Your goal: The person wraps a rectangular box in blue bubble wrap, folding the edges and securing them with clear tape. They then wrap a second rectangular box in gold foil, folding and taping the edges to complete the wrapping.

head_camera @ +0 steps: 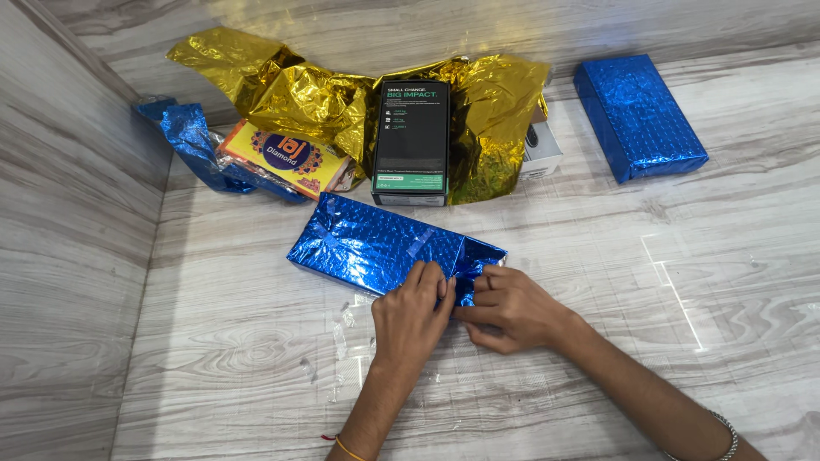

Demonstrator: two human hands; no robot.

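A box half wrapped in shiny blue foil (376, 243) lies in the middle of the wooden table. Its right end is open, with the foil folded into flaps. My left hand (412, 312) presses its fingers on the near edge of the foil at that end. My right hand (511, 306) pinches the lower foil flap right beside it, thumb and fingers closed on the foil. Both hands touch each other at the box's end.
Behind lie crumpled gold foil (290, 90), a black and green box (412, 141) standing on it, a yellow and orange box (286, 156) on loose blue foil (188, 137), a white box (540, 149), and a fully wrapped blue box (639, 115) at the back right. A wall (68, 256) stands at left.
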